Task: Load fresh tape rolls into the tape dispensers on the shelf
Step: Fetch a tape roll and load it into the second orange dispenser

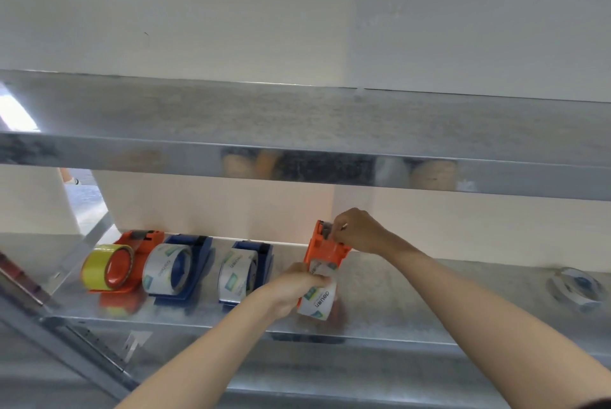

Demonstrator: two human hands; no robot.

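Orange dispenser [325, 251] on the shelf [429, 296], right of three loaded ones: left hand [291, 291] clamps its tape roll [319, 301], right hand [358, 230] pinches the far cutter end.

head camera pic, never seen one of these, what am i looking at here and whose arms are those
This is one picture from a camera worn on a person's head, looking down at their own bare arms. They stand at a metal shelf. The left hand grips a clear tape roll seated in an orange dispenser; the right hand pinches at its cutter end. Further left sit an orange dispenser with yellow tape and two blue dispensers, each loaded with clear tape. A loose clear roll lies far right.
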